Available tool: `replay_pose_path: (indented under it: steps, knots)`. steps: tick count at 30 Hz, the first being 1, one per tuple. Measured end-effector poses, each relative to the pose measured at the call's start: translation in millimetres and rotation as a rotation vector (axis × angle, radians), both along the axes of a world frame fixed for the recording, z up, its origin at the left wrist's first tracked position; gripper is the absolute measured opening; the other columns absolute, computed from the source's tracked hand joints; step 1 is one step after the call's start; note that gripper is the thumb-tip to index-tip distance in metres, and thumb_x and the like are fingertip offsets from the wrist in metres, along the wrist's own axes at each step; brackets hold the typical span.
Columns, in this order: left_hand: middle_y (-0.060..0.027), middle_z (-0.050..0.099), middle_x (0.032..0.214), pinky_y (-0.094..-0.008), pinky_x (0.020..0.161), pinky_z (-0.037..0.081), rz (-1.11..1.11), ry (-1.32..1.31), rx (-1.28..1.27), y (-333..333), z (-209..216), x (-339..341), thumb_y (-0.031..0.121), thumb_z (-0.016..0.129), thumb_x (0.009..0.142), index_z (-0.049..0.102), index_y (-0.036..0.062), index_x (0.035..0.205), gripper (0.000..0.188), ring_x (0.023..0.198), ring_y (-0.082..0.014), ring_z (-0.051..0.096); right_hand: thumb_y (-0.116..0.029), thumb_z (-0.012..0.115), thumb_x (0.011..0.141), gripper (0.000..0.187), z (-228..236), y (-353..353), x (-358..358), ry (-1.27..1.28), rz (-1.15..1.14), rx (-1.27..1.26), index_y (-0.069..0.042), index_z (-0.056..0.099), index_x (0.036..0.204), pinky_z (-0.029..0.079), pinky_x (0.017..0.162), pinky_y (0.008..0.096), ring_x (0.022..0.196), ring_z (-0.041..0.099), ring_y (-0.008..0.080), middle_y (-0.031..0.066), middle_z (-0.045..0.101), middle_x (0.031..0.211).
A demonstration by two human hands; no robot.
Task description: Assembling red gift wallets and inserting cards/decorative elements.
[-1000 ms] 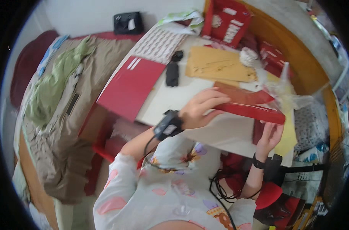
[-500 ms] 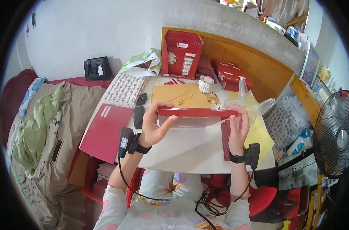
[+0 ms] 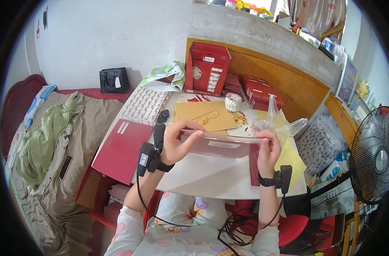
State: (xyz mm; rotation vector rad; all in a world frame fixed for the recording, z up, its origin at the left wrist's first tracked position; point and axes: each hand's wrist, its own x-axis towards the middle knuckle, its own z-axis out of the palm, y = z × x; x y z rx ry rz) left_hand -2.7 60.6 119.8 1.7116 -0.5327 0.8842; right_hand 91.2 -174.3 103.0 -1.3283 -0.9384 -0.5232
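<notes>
Greyish, the packet [image 3: 224, 152] had tipped above the tabletop [image 3: 198, 175], exposing its label [image 3: 224, 144] — left hand [image 3: 178, 145] and right hand [image 3: 269, 152] fingers grasping its ends.

My left hand [image 3: 178, 144] and right hand [image 3: 269, 151] grip a smooth, translucent sleeve [image 3: 220, 153] that looks like thin plastic with a soft shine; its white label [image 3: 223, 144] seems to be paper. My tabletop [image 3: 203, 177] is smooth, with a faint sheen. The red folder [image 3: 125, 147], bearing 2 white strips, looks like satiny card, the tan board [image 3: 209, 109] matt. The clear bag [image 3: 284, 126] is crinkled, glossy plastic; the bedsheet [image 3: 92, 123], wrinkled matt cloth.
</notes>
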Motion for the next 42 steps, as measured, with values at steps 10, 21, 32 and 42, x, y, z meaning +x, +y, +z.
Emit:
replay_pose_path:
  steps: [10,21,32,42]
  knots:
    - [-0.0056,0.064,0.073,-0.0194,0.055,0.045,0.078,0.049,0.281,8.2,48.6,3.8,0.003,0.064,0.075,0.065,0.0016,0.085,0.01,0.062,-0.0069,0.058,-0.002,0.057,0.08,0.012,49.2,-7.5,-3.8,-0.002,-0.023,-0.281,-0.002,0.064,0.09,0.042,0.067,0.02,0.078,0.056,0.0081,0.0035,0.064,0.086]
    - [-0.0098,0.066,0.085,-0.0244,0.069,0.048,-0.038,0.128,0.269,10.2,52.8,14.7,0.002,0.063,0.076,0.066,-0.0003,0.085,0.01,0.077,-0.0132,0.061,0.005,0.058,0.076,0.011,56.3,-8.8,9.3,-0.135,0.03,-0.406,-0.001,0.063,0.083,0.046,0.069,0.0228,0.078,0.06,0.0138,0.0067,0.064,0.083]
    - [-0.004,0.062,0.081,-0.0196,0.067,0.046,-0.063,0.387,-0.127,3.4,11.2,19.7,0.012,0.058,0.084,0.061,-0.0026,0.098,0.02,0.074,-0.0053,0.057,0.007,0.057,0.076,0.011,37.2,-7.8,8.5,-0.173,-0.002,-0.371,-0.002,0.062,0.081,0.048,0.064,0.0249,0.076,0.061,0.0187,0.0088,0.064,0.084]
    - [0.0004,0.058,0.08,-0.0179,0.061,0.04,0.012,0.431,-0.425,-6.3,-4.3,18.8,0.02,0.055,0.087,0.056,-0.0002,0.093,0.021,0.069,-0.0026,0.05,0.01,0.059,0.072,0.019,43.2,-0.7,2.0,-0.52,-0.205,-0.323,-0.002,0.06,0.087,0.047,0.065,0.0247,0.075,0.06,0.0191,0.0086,0.062,0.088]
